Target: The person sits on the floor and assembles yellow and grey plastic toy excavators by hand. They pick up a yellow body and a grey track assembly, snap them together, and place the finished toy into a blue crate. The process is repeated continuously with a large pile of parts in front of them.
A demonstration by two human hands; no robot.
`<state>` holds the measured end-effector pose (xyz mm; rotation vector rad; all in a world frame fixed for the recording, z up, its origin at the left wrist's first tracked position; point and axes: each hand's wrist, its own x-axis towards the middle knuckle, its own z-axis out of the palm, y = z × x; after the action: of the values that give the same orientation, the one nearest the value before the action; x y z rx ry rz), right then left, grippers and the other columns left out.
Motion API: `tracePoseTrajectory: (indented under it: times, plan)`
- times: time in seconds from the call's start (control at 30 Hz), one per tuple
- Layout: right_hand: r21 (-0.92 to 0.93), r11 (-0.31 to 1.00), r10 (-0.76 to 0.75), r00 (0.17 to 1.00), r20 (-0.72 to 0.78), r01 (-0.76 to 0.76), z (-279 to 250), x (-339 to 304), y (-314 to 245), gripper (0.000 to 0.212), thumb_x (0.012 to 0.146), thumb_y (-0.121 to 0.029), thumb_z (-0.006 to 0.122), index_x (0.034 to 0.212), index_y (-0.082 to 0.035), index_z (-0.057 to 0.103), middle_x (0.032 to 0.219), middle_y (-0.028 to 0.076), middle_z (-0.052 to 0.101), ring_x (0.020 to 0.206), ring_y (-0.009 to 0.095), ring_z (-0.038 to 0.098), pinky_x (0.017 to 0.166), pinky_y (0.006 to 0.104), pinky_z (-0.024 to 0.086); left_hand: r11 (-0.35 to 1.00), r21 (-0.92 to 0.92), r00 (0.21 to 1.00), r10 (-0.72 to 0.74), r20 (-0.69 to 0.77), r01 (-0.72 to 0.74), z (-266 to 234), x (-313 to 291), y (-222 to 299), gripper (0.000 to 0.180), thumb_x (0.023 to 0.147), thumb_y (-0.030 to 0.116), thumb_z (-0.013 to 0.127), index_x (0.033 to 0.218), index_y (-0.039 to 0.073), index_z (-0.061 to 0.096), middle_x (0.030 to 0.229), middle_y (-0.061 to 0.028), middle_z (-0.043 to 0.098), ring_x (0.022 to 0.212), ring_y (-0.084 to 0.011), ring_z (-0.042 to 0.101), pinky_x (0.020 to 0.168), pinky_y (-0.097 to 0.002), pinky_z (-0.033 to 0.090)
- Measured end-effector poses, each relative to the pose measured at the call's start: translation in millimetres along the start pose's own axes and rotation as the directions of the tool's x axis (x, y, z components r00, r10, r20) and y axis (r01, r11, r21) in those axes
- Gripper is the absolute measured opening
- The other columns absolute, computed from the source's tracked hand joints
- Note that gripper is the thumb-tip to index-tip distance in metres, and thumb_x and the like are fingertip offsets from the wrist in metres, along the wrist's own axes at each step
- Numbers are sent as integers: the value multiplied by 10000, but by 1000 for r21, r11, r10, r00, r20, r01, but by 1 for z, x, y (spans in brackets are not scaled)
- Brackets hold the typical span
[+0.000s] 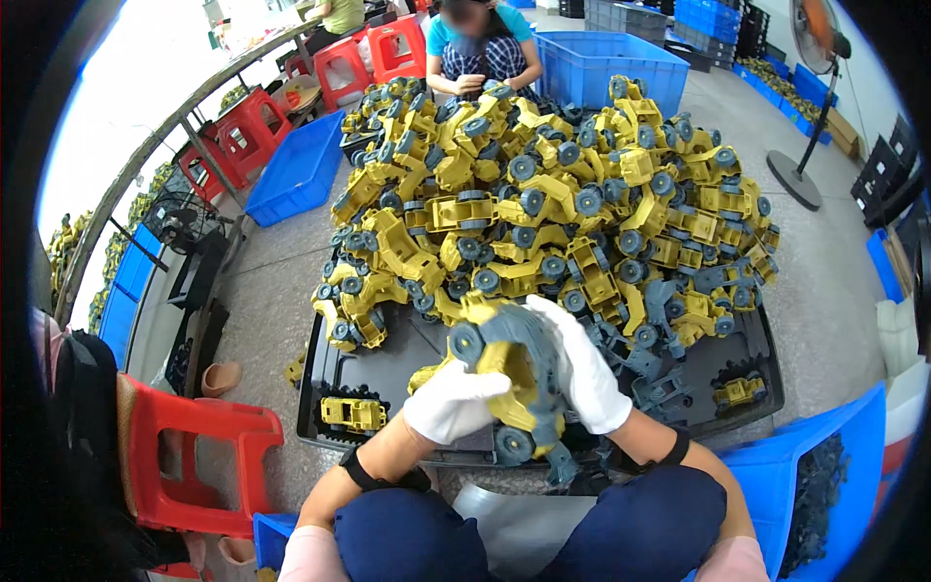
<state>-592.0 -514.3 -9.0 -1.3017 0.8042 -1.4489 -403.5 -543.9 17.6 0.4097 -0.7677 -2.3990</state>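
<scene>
Both my hands wear white gloves and hold a yellow and dark grey toy truck (529,335) between them, over the near side of a black tray (378,364). My left hand (448,403) grips its yellow side by a wheel, thumb pointing inward. My right hand (587,373) is wrapped along the dark grey side. The truck is tilted, and some of its underside is hidden. Just beyond it rises a large heap of similar yellow toy trucks (524,209) with grey wheels. Loose dark grey plastic parts (659,388) lie on the tray beside my right hand.
One toy truck (353,414) lies at the tray's left, another (739,391) at its right. Blue bins (824,432) flank me, the right one holding dark parts. A red stool (199,451) is at left. Across the heap sits another person (482,48). A fan (815,58) stands far right.
</scene>
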Motion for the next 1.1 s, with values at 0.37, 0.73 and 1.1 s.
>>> tracePoseTrajectory:
  times: [0.37, 0.73, 1.1]
  plan:
    - [-44, 948, 307, 944, -120, -314, -12, -12, -13, 267, 1014, -210, 502, 1111, -13, 653, 1003, 66, 690, 841, 107, 624, 736, 243, 490, 781, 580, 619, 341, -707, 232, -29, -292, 73, 588, 602, 103, 790, 1146, 63, 570, 986, -26, 625, 936, -166, 597, 837, -318, 498]
    - [-119, 858, 508, 859, 61, -499, 14, -6, 5, 229, 972, -191, 532, 1019, -15, 670, 888, 52, 690, 710, 99, 613, 654, 235, 490, 137, -364, -351, -111, -930, 921, -75, -678, -146, 948, 544, 242, 856, 1381, 37, 459, 1164, -183, 645, 1037, -290, 634, 845, -359, 527]
    - [-213, 845, 503, 864, 8, -490, 2, -10, 19, 267, 975, -241, 553, 1012, -1, 663, 870, 86, 689, 661, 105, 603, 600, 248, 493, -49, 322, 270, 671, -691, 945, -164, -343, 83, 432, 752, 78, 567, 1181, 103, 608, 1243, -173, 582, 1151, -380, 555, 1013, -404, 439]
